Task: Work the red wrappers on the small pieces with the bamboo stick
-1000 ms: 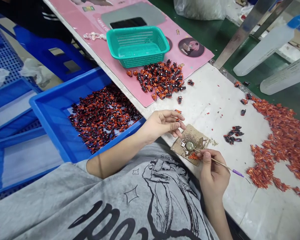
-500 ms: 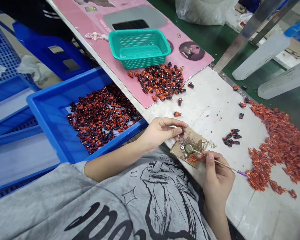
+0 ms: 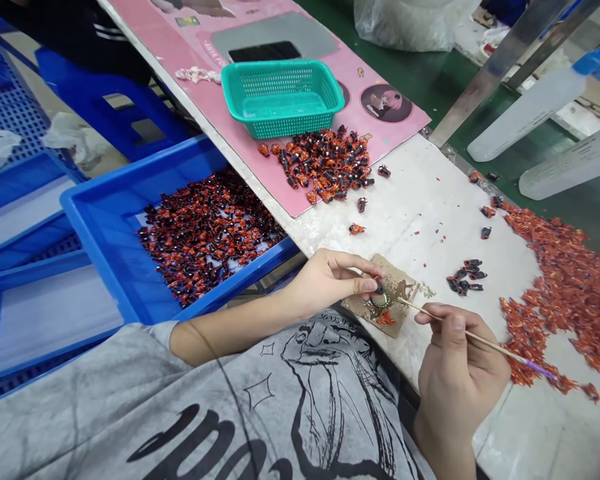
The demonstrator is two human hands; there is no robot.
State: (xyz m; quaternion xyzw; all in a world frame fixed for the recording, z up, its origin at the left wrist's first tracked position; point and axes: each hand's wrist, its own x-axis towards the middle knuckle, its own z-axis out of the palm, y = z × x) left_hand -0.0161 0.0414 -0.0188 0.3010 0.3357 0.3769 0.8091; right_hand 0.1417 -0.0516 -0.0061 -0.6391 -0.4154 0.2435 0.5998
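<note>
My left hand (image 3: 341, 279) pinches a small black-and-red plastic part (image 3: 379, 287) between thumb and fingertips, above a piece of brown cardboard (image 3: 353, 308). On the cardboard lies a small round cap (image 3: 380, 301) with glossy liquid around it, partly covered by the held part. A few orange bits (image 3: 386, 319) lie beside the cap. In my right hand (image 3: 460, 363) is a thin wooden stick (image 3: 453, 330) with a purple end. Its tip is just right of the cap. Several black parts (image 3: 465, 277) lie on the white tabletop (image 3: 405, 220) beyond my right hand.
A heap of orange-red pieces (image 3: 560, 287) covers the right side. A green basket (image 3: 283, 100) stands on a pink mat (image 3: 270, 160) by a pile of black-and-red parts (image 3: 325, 163). At left, a blue bin (image 3: 100, 233) holds many more. A phone (image 3: 265, 51) lies behind the basket.
My left hand has lowered the small part towards the cap. My right hand has moved right, drawing the stick's tip out of the cap.
</note>
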